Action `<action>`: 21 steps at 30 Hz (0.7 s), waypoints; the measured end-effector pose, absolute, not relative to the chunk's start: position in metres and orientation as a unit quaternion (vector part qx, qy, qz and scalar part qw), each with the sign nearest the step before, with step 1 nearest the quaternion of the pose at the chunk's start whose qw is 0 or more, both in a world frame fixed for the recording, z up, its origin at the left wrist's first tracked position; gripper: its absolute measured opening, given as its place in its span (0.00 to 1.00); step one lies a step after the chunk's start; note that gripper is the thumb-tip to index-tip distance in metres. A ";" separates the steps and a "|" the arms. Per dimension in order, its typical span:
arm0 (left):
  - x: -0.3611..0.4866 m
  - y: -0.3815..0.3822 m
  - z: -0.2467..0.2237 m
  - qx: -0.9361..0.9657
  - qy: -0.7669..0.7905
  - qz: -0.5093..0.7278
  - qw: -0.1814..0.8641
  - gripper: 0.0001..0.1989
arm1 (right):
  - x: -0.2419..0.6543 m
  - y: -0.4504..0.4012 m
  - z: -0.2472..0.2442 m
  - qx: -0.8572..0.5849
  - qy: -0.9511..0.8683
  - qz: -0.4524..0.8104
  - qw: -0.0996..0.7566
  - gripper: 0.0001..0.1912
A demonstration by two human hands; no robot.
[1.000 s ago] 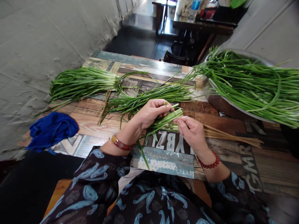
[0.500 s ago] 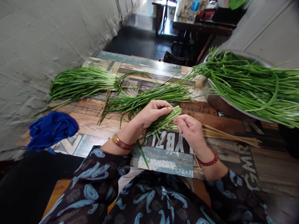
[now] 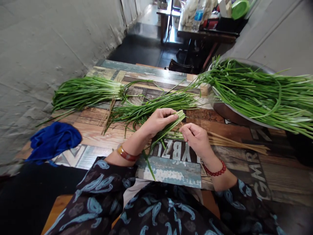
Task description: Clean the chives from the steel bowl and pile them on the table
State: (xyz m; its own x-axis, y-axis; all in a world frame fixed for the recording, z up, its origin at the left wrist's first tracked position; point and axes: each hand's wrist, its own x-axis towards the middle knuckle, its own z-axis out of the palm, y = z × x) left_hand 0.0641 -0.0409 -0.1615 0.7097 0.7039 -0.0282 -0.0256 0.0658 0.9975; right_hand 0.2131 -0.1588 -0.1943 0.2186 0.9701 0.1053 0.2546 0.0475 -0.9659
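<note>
My left hand is closed round a small bunch of garlic chives, its pale cut ends pointing right and its green leaves trailing down to the left. Just right of those stalks, my right hand pinches a thin bamboo skewer; its short tip shows beside the bunch, and most of it is hidden by the hand. Behind my hands lies a loose heap of chives. More bamboo skewers lie fanned out on the table right of my right hand.
A neat pile of chives lies at the left, with a few skewers by its ends. A blue cloth sits at the table's left edge. At the right, a metal bowl overflows with chives. Another table stands beyond.
My right hand has drawn slightly down from the cut ends, so the skewer tip now shows between. My left hand keeps its hold on the bunch. The whole view has shifted a little.
</note>
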 end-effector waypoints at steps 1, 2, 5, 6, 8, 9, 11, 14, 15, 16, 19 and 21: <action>0.064 -0.041 -0.162 0.630 0.269 0.273 0.675 0.18 | 0.213 -0.159 -0.194 -0.595 -0.520 0.344 0.507 0.15; 0.064 -0.040 -0.162 0.632 0.268 0.273 0.674 0.19 | 0.212 -0.159 -0.194 -0.596 -0.523 0.338 0.507 0.15; 0.064 -0.040 -0.163 0.635 0.265 0.258 0.678 0.20 | 0.210 -0.160 -0.195 -0.594 -0.528 0.329 0.511 0.14; 0.064 -0.039 -0.163 0.636 0.266 0.250 0.680 0.21 | 0.209 -0.160 -0.195 -0.593 -0.529 0.327 0.511 0.14; 0.063 -0.039 -0.162 0.635 0.271 0.234 0.684 0.21 | 0.207 -0.160 -0.194 -0.597 -0.535 0.314 0.509 0.14; 0.063 -0.039 -0.161 0.635 0.275 0.227 0.685 0.22 | 0.207 -0.160 -0.193 -0.601 -0.538 0.303 0.507 0.14; 0.063 -0.038 -0.160 0.635 0.281 0.216 0.686 0.22 | 0.205 -0.159 -0.191 -0.611 -0.544 0.276 0.504 0.13; 0.062 -0.039 -0.159 0.635 0.288 0.211 0.685 0.23 | 0.203 -0.159 -0.189 -0.618 -0.549 0.249 0.504 0.13; 0.062 -0.039 -0.159 0.634 0.291 0.209 0.685 0.23 | 0.203 -0.159 -0.189 -0.620 -0.549 0.245 0.504 0.13; 0.062 -0.039 -0.160 0.633 0.294 0.205 0.686 0.23 | 0.202 -0.159 -0.189 -0.620 -0.550 0.242 0.504 0.13; 0.062 -0.039 -0.159 0.636 0.299 0.194 0.684 0.22 | 0.201 -0.158 -0.189 -0.619 -0.549 0.239 0.508 0.13; 0.062 -0.040 -0.159 0.644 0.295 0.182 0.682 0.22 | 0.201 -0.157 -0.190 -0.616 -0.550 0.237 0.512 0.12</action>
